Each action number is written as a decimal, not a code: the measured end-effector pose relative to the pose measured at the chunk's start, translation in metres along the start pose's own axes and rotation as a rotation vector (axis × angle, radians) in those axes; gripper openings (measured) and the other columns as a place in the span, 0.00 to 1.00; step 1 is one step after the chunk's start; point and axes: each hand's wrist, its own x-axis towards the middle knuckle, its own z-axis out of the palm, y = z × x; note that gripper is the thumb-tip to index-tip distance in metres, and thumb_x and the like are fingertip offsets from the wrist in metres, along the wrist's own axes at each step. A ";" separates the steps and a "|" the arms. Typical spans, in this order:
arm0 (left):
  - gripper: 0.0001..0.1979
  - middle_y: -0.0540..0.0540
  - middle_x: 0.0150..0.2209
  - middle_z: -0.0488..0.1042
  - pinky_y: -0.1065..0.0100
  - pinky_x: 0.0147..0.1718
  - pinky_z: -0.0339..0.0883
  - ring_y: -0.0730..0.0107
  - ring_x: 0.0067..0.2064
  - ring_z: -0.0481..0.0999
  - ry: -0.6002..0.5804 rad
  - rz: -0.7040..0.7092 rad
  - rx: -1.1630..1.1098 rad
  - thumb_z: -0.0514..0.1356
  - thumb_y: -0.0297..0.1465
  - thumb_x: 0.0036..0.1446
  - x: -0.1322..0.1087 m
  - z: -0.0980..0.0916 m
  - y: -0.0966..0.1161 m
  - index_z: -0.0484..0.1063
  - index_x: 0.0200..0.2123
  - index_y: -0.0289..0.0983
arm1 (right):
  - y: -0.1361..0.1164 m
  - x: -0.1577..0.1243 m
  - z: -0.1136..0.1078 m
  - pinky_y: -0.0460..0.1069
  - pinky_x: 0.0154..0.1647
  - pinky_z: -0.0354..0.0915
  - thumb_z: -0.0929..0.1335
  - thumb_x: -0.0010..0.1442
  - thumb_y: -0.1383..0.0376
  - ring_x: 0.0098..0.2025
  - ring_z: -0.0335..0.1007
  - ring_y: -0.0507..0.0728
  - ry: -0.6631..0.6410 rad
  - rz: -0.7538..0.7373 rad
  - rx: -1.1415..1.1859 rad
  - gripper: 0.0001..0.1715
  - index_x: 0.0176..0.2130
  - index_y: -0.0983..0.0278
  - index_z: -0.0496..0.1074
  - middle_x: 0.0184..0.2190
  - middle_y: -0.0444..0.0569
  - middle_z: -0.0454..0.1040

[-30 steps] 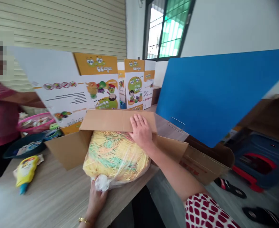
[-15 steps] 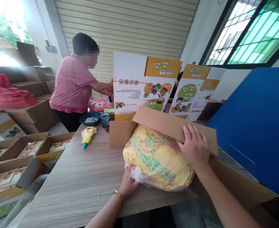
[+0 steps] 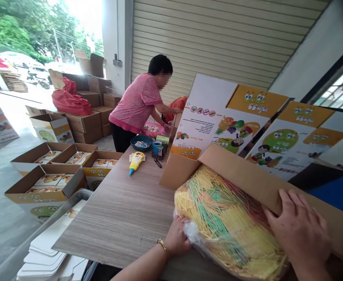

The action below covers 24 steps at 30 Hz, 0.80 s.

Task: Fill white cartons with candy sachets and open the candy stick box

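Observation:
A clear plastic bag [image 3: 227, 222] full of thin yellow, green and orange sticks lies tilted in the mouth of a cardboard box. My left hand [image 3: 177, 236], with a gold bangle at the wrist, is closed on the bag near its bunched, knotted end. My right hand [image 3: 301, 228] bears on the long brown cardboard flap [image 3: 241, 175] over the bag's far side, its fingers spread across the flap and its thumb at the lower edge. The rest of the box under the bag is mostly hidden.
On the wooden table [image 3: 115, 210] lie a yellow glue bottle [image 3: 137, 162], a dark green basin [image 3: 141, 143] and a blue tape dispenser [image 3: 157, 148]. A co-worker [image 3: 139, 101] leans over a pink basket [image 3: 153, 128]. Open filled cartons [image 3: 45, 181] stand on the floor at left.
The view has swung left, so the table and box appear farther right and more floor shows. Both hands keep their places on the bag and flap.

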 end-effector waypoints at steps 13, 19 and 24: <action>0.10 0.41 0.41 0.77 0.55 0.52 0.64 0.54 0.46 0.75 -0.020 -0.002 0.023 0.61 0.37 0.57 0.001 0.002 -0.002 0.74 0.38 0.38 | 0.016 -0.010 0.030 0.67 0.48 0.64 0.67 0.59 0.46 0.59 0.71 0.77 0.101 0.022 0.075 0.51 0.74 0.60 0.53 0.56 0.71 0.74; 0.10 0.41 0.41 0.77 0.55 0.52 0.65 0.54 0.46 0.75 -0.027 -0.012 0.027 0.61 0.37 0.57 0.001 0.000 -0.001 0.74 0.38 0.37 | 0.013 -0.009 0.026 0.66 0.52 0.64 0.67 0.60 0.49 0.62 0.68 0.77 0.027 0.065 0.097 0.47 0.72 0.61 0.56 0.59 0.69 0.72; 0.10 0.41 0.41 0.77 0.55 0.53 0.64 0.54 0.47 0.75 -0.017 -0.004 0.000 0.60 0.37 0.57 0.002 0.002 -0.003 0.74 0.39 0.37 | 0.009 -0.007 0.021 0.64 0.53 0.65 0.68 0.61 0.51 0.61 0.70 0.75 0.058 0.016 0.037 0.47 0.72 0.65 0.56 0.58 0.69 0.73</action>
